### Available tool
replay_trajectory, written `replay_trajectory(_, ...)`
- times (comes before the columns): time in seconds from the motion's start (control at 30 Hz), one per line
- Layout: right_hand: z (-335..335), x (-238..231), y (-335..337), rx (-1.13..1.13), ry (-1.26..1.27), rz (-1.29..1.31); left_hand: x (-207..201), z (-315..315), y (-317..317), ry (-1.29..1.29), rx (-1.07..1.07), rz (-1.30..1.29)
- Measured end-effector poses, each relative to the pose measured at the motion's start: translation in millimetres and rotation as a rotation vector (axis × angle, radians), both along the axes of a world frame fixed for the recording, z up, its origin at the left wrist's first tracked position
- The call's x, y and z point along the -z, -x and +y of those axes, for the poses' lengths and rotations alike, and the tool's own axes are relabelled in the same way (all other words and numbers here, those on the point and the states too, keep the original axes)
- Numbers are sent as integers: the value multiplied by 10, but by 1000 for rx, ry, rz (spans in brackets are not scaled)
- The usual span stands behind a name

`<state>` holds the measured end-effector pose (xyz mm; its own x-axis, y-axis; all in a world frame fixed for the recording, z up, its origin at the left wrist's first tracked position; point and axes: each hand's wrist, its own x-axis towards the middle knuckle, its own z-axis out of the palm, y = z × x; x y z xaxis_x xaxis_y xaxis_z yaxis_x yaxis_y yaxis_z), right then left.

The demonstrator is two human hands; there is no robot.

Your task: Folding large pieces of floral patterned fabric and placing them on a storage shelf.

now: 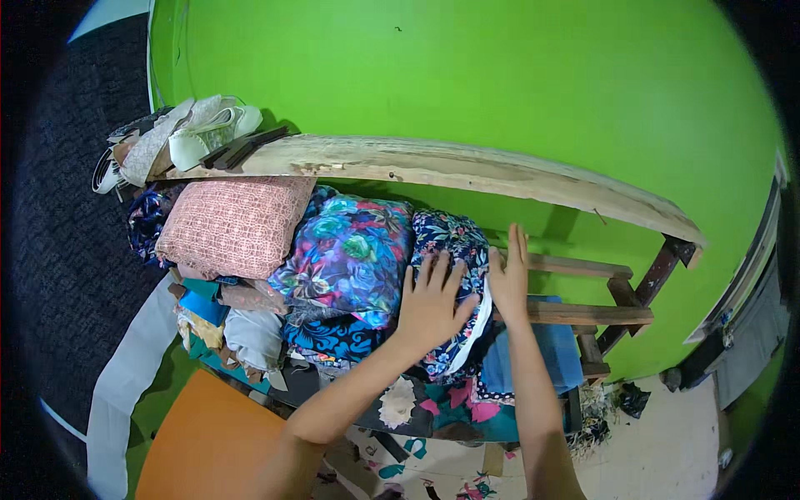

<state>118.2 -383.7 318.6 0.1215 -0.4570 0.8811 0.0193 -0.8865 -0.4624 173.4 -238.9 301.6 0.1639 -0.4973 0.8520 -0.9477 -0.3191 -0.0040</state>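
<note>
A dark navy floral cloth bundle (432, 229) stands at the right end of a row of stuffed or folded fabrics. My left hand (435, 302) lies on its front with the fingers spread. Against its right side my right hand (510, 282) is held flat, fingers stretched and close together. A white strip (472, 343) runs along the bundle's lower right edge. Left of it sit a blue and purple floral bundle (354, 250) and a pink patterned bundle (235, 225). Neither hand has its fingers wrapped round anything.
A wooden plank (433, 162) runs above the bundles along the green wall (467, 75), with white shoes (212, 137) at its left end. Folded blue cloth (533, 354) lies below my right hand. An orange surface (212, 437) stands near left; fabric scraps (417, 448) litter the floor.
</note>
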Motion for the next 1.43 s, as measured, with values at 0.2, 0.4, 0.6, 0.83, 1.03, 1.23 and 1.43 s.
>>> replay_trajectory(0.2, 339, 283, 0, 138, 241, 496, 195, 95, 28, -117, -29, -73)
replay_trajectory(0.4, 797, 298, 175, 371, 265, 422, 250, 261, 5, -93, 53, -118)
replay_trajectory(0.6, 882, 786, 183, 295, 303, 383, 742, 331, -73, -23, 60, -253)
replay_trajectory(0.83, 1801, 1191, 211, 3, 313, 474, 1313, 1052, -53, 57, -90, -185)
replay_trajectory(1.03, 2901, 2170, -62, -532, 400, 711, 2041, 2691, 44, -43, -730, 173)
replay_trajectory(1.23, 3760, 2851, 95, -1081, 644, 953, 2955, 3401, 1163, -140, -1286, 524)
replay_trajectory(1.43, 3771, 2943, 917, -1708, 952, 993, 2804, 2936, 2591, -46, -1896, 810)
